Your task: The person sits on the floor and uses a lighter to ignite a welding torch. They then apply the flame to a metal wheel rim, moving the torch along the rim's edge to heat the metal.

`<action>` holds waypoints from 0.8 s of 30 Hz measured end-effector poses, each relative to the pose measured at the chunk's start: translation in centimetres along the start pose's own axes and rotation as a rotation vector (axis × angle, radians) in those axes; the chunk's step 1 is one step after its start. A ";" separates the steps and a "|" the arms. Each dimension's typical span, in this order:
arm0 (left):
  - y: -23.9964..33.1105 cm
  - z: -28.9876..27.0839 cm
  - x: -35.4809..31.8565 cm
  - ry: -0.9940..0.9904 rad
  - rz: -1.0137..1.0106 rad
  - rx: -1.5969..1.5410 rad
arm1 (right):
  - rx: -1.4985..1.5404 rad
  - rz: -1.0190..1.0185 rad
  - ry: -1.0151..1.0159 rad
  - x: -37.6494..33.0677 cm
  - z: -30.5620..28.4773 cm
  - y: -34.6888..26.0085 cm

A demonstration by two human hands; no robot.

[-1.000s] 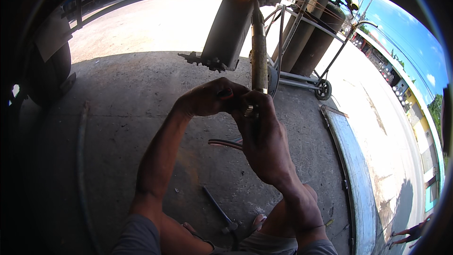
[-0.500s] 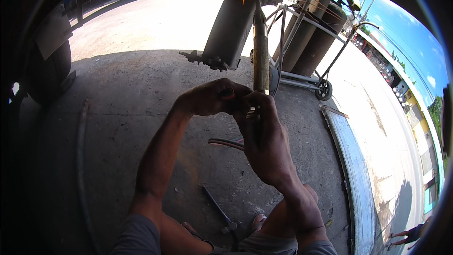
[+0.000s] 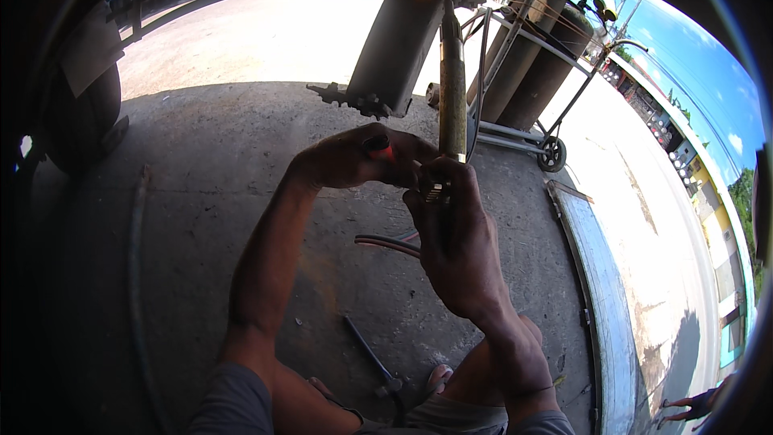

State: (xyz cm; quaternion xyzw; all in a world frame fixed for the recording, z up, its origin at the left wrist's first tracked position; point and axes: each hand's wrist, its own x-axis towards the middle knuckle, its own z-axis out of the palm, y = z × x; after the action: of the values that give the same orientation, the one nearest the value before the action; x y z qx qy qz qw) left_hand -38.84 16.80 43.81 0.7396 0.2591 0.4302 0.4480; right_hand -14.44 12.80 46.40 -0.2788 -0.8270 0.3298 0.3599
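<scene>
- Right hand, frame centre: fingers wrapped shut round torch handle.
- Left hand, just left: fingers pinched at torch valve, touching.
- Torch upright, tip glowing near top centre.
- Hoses below; cylinders upper right.

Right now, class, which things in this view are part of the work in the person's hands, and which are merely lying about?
In use:
- torch, its lit tip raised at the dark overhead metal
- right hand gripping the torch's lower end
- left hand at a red knob beside it
- hoses trailing below the hands

Lying about:
- hammer on the concrete
- tyre at left
</scene>
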 end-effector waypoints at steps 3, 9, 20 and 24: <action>0.8 0.5 0.2 0.130 0.067 0.015 | -0.021 -0.057 0.036 0.0 0.3 -0.1; 3.4 2.8 2.0 0.383 0.048 0.006 | -0.034 -0.087 0.042 0.2 0.5 0.2; 4.8 4.6 2.6 0.515 -0.048 0.357 | -0.010 -0.096 0.027 0.4 0.5 0.1; 5.0 4.6 2.6 0.501 -0.028 0.324 | -0.017 -0.098 0.026 0.5 0.5 0.0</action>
State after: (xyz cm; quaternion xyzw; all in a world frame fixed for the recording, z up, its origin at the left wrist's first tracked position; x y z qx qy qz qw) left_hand -33.58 14.50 48.24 0.6687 0.4372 0.5461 0.2520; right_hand -15.06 12.97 46.35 -0.2455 -0.8377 0.3010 0.3839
